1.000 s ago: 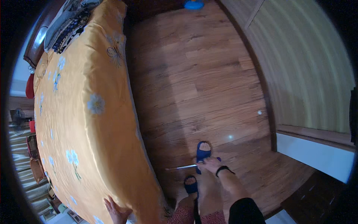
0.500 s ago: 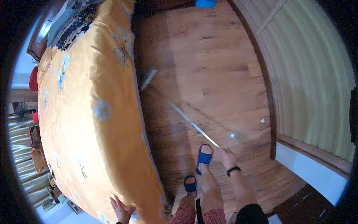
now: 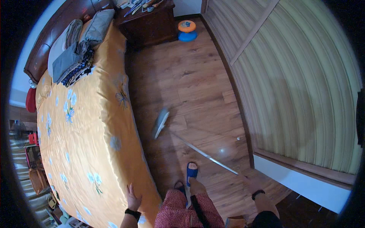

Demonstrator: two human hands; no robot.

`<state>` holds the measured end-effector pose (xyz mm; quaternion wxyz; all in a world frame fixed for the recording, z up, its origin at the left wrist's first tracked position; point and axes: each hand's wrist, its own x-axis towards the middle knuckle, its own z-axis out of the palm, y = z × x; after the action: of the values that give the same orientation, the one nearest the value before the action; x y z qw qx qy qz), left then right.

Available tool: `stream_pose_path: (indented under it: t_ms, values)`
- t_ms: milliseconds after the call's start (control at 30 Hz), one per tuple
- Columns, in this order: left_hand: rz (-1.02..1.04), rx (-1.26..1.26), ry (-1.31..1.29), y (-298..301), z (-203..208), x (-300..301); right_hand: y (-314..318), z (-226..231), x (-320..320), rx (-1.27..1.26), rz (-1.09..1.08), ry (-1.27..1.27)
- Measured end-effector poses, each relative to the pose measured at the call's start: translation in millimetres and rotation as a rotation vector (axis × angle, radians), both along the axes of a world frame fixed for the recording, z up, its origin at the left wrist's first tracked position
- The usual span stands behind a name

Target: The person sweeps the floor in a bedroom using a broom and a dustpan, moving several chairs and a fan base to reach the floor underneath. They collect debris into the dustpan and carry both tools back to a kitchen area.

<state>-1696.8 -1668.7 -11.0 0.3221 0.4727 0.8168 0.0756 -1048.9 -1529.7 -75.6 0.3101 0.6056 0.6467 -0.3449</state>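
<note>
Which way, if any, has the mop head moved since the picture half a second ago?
Yes, the mop head has moved away from the bed, with more floor between them.

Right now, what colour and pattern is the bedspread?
The bedspread is golden orange with pale white-and-blue flowers, best seen in the head view.

No lettering, label, number or sign can be read anywhere here.
</note>
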Motion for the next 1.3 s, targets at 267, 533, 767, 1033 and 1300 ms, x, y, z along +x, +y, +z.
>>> stream_pose_path:
  t_ms: [267, 533, 767, 1033, 1300]
  values:
    - [0.088, -0.095, 0.204, 113, -3, -87, 171, -24, -204, 0.298, 0.437, 0.389]
    - [0.036, -0.418, 0.423, 279, -10, -181, 275, -112, -276, 0.003, 0.546, 0.118]
    - [-0.02, -0.331, 0.374, 312, -43, -209, 363, -221, -373, -0.025, 0.561, 0.253]
    - [-0.163, -0.276, 0.419, 304, -54, -220, 423, -401, -582, 0.168, 0.412, 0.519]
    - [-0.082, -0.325, 0.357, 314, -46, -214, 513, -360, -707, 0.223, 0.161, 0.513]
